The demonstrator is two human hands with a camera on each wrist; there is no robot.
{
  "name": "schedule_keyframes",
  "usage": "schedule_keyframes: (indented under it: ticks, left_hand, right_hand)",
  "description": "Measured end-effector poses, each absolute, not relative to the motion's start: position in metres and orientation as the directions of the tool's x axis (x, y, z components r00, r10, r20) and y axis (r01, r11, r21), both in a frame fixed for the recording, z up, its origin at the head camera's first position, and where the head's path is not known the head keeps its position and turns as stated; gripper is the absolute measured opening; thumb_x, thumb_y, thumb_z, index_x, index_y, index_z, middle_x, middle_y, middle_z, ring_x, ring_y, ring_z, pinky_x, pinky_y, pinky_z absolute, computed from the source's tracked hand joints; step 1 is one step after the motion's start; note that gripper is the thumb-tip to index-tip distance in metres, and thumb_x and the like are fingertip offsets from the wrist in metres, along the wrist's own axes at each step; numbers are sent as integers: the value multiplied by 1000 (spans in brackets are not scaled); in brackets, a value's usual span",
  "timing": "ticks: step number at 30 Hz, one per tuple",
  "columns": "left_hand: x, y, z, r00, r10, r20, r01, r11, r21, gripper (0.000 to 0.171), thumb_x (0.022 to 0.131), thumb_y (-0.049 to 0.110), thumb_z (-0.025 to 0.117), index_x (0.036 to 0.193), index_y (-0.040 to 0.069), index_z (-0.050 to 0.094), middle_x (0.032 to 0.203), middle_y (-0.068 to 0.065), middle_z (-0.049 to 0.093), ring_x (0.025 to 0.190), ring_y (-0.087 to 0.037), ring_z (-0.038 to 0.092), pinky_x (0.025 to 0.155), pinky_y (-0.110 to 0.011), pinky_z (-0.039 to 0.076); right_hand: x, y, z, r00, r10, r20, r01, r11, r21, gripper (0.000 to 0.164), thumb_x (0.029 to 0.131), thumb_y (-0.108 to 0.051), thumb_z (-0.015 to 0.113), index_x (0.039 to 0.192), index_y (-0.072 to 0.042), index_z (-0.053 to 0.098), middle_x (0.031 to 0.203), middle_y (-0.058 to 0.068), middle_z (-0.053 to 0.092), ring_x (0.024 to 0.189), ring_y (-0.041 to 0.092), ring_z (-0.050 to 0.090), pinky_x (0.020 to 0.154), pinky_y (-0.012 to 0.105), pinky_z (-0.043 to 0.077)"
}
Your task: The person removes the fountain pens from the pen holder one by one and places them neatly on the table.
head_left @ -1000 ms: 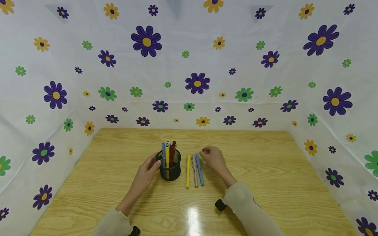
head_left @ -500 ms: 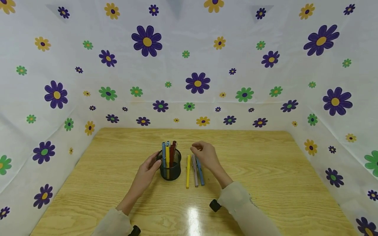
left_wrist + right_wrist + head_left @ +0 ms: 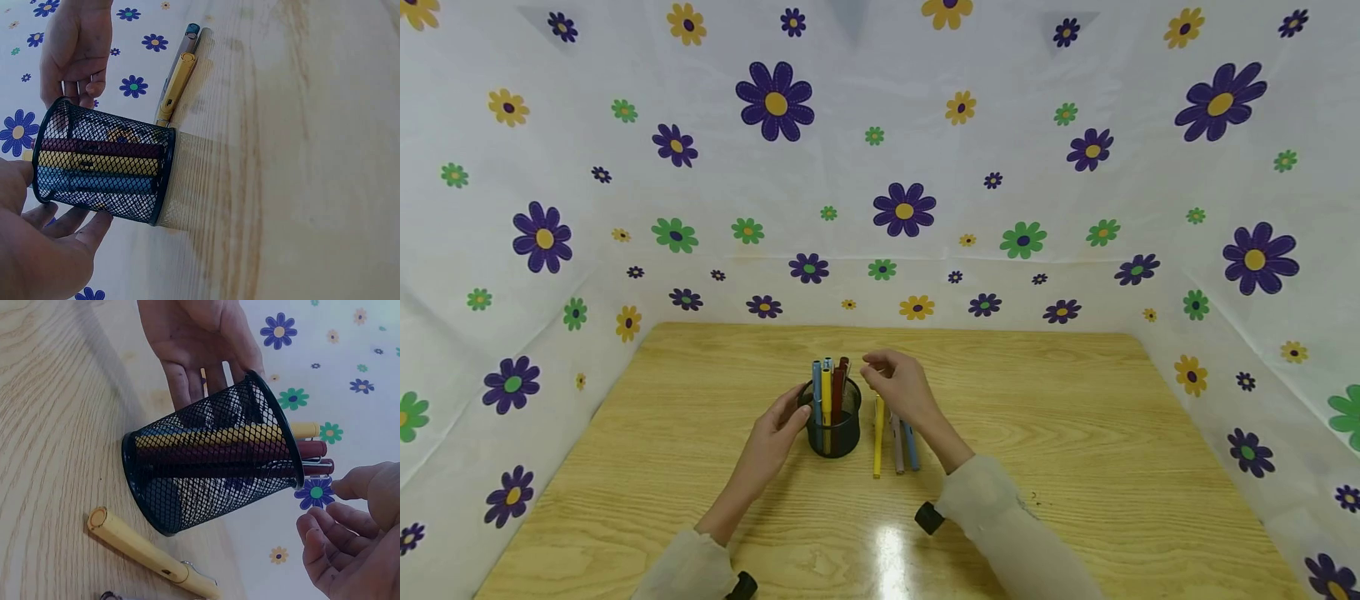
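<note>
Three sides of flowered white cloth (image 3: 850, 171) enclose a wooden table (image 3: 1097, 433). Near its middle, the left hand (image 3: 775, 427) grasps a black mesh cup (image 3: 844, 440) from the left, thumb and fingers around it; the right hand (image 3: 901, 386) hangs just right of the rim, fingers loosely bent, holding nothing. Inside the cup stand blue, yellow and dark red pens (image 3: 826, 396). To its right lie a yellow pen (image 3: 877, 442), a grey pen (image 3: 897, 450) and a blue pen (image 3: 912, 450).
</note>
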State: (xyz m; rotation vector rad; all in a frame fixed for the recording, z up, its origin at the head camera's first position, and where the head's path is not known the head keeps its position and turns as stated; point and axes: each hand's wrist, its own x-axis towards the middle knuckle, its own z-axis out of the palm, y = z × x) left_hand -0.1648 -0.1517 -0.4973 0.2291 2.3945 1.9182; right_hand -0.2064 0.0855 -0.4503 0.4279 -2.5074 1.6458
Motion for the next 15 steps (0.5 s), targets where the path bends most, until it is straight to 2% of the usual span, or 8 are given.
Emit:
schedule_keyframes:
  ticks: [7, 15]
  left_hand:
    - [-165, -152, -498, -987, 158, 41, 75, 216, 973, 58, 109, 31, 55, 158, 4, 40, 154, -22, 48, 142, -36, 46, 113, -52, 42]
    - [-167, -153, -498, -986, 164, 40, 72, 197, 978, 56, 110, 29, 55, 158, 5, 41, 154, -21, 48, 142, -36, 46, 114, -53, 41]
  right_hand:
    - [-212, 77, -450, -946, -210, 246, -312, 396, -863, 28, 102, -13, 66, 125, 2, 70, 111, 15, 72, 97, 29, 68, 83, 42, 59]
    - [-216, 69, -450, -945, -235, 229, -309, 400, -863, 29, 101, -12, 67, 127, 2, 69, 111, 15, 73, 97, 29, 69, 82, 39, 60]
